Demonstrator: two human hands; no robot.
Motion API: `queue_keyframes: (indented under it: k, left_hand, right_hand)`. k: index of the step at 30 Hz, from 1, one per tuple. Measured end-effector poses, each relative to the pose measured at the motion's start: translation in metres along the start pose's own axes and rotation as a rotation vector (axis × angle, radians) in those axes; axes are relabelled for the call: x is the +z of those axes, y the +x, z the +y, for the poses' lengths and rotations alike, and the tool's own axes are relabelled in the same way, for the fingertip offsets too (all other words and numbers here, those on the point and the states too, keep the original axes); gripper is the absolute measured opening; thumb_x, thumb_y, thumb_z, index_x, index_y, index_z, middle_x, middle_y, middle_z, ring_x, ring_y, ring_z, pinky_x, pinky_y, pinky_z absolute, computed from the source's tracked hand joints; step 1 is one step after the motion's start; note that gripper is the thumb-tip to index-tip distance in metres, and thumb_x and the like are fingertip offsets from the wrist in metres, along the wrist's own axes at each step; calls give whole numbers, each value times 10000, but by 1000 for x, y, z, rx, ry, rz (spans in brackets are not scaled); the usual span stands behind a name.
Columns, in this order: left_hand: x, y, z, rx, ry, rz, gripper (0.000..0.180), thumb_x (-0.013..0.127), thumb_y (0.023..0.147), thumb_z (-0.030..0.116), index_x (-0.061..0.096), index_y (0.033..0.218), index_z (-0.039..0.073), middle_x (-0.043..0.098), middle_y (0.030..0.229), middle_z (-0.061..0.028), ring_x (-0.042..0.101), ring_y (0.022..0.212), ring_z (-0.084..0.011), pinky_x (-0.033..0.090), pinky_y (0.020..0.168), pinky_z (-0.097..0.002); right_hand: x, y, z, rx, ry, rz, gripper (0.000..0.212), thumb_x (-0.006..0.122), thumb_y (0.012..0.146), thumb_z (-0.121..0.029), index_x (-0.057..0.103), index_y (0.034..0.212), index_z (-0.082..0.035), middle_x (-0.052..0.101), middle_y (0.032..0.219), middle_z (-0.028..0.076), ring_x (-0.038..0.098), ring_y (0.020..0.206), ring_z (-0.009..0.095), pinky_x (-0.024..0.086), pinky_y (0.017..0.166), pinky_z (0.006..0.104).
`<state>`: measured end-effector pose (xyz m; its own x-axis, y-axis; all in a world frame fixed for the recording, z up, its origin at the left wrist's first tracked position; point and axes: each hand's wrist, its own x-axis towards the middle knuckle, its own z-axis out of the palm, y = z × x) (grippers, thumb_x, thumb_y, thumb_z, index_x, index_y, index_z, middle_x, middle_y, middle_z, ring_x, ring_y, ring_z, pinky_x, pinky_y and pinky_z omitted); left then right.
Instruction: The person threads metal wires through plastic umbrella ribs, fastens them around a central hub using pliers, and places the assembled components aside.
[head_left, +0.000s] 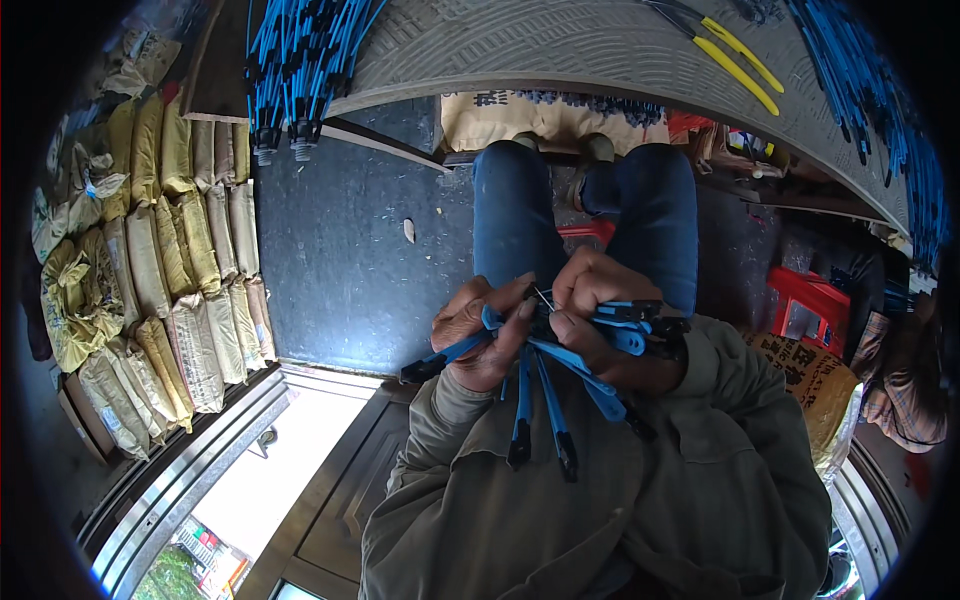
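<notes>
Counting first: we've got two bare hands, the left hand (472, 330) and the right hand (603, 283), sharing one loose fan of slim blue plastic strips with black ends (554, 410). We make it at least seven strips, but they overlap, so we can't swear to the exact number. Over on the grey swirl-patterned table (480, 45) there's one pair of yellow-handled pliers (737, 78), plus two clumps of similar blue-and-black strips (305, 65) at the left and a bigger heap (850, 80) at the right.

Grip-wise, both hands are clamped on the fan, thumbs and forefingers bent in close to each other. One strip sticks out left across the left hand, a few hang below the fingertips, others splay across the right hand. We also spot one thin, pale, wire-like sliver (543, 297) between the fingertips.
</notes>
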<state>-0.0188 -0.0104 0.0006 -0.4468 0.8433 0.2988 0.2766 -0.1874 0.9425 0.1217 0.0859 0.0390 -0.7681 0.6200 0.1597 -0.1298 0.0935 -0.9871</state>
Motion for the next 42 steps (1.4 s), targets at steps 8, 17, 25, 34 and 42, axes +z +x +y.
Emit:
queue_keyframes:
  k: [8,17,25,34,42]
  left_hand:
    - [1,-10,-5,41,-58,-39,232,678,667,-68,672,882,17,586,696,-33,526,584,-105,415,532,-230]
    - [-14,18,-21,-275,-381,-257,192,731,691,17,638,859,21,597,742,-51,569,630,-132,443,585,-240]
    - [-22,32,-13,-795,-870,-186,286,717,759,161,583,936,-20,619,752,-104,617,646,-217,503,603,-294]
    - [-33,21,-24,-398,-995,-527,252,670,785,197,590,861,-29,616,813,-154,597,618,-190,488,567,-284]
    - [-33,28,-23,-261,-845,-781,314,727,723,260,618,660,-28,605,630,-123,579,561,-214,439,522,-291]
  right_hand:
    - [6,6,4,-8,27,40,188,596,803,-56,433,713,-40,476,767,69,483,639,121,388,558,282]
    - [5,26,34,-157,71,34,100,597,838,-85,517,870,-34,513,786,36,490,681,98,391,604,270]
    - [1,35,35,81,469,-149,216,630,850,-143,518,997,-30,562,816,35,561,742,118,423,639,280]
    - [-5,26,17,-180,144,-333,125,620,817,-149,601,884,-45,538,816,74,545,751,224,419,633,326]
    - [-15,22,8,-357,-93,-516,232,660,742,-180,605,931,-58,562,864,66,541,762,226,424,634,327]
